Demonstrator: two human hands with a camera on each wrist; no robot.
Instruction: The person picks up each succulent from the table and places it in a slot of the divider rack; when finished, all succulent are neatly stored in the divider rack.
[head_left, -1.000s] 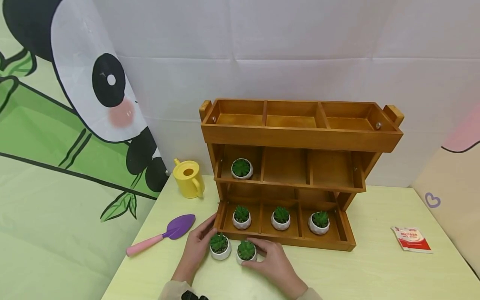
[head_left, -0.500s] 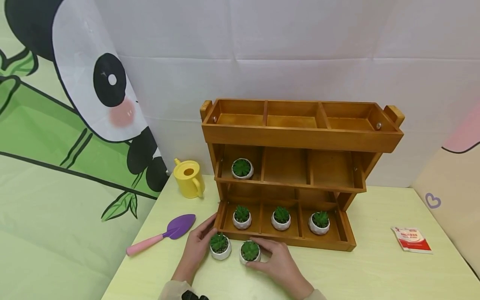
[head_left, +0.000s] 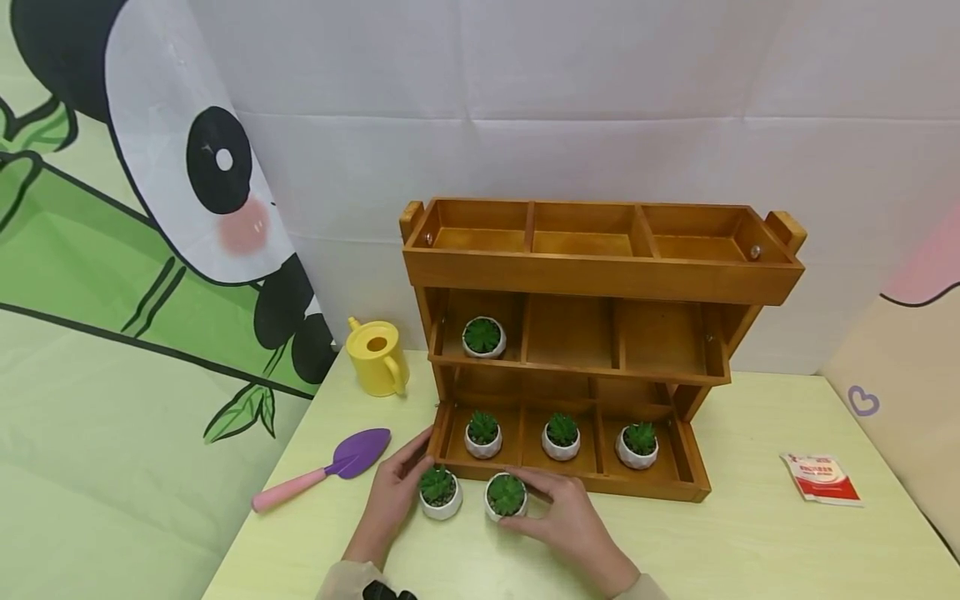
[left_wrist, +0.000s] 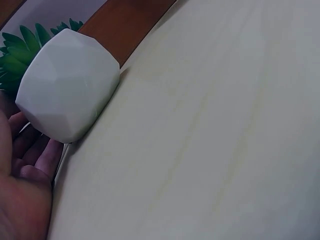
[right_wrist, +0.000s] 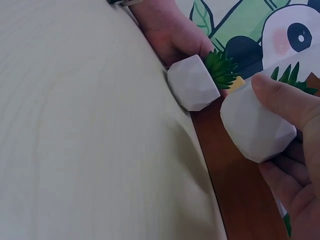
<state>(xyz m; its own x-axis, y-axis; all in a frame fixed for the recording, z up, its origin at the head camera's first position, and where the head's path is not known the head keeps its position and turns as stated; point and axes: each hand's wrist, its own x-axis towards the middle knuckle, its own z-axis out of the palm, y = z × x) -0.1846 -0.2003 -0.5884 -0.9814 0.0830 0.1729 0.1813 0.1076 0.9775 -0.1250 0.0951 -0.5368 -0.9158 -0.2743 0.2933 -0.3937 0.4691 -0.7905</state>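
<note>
My right hand [head_left: 564, 518] pinches a small succulent in a white faceted pot [head_left: 506, 497] between thumb and fingers, in front of the rack. In the right wrist view this pot [right_wrist: 257, 122] is raised off the tabletop, the thumb on its side. My left hand [head_left: 393, 490] lies at the front left corner of the wooden rack [head_left: 577, 482], its fingers along the rack's side. Close by its thumb stands a second potted succulent [head_left: 441, 493] on the table. The left wrist view shows that white pot [left_wrist: 70, 87] up close, partly covering my left fingers.
Three potted succulents sit in the rack's bottom tier, one per compartment; another potted succulent [head_left: 483, 337] is in the middle tier's left compartment. A yellow watering can [head_left: 377, 358] and a purple trowel [head_left: 358, 454] lie left. A red-and-white packet [head_left: 821, 479] lies right.
My right hand has shifted slightly right and up, carrying its potted succulent away from the other pot. The left hand stays where it was.
</note>
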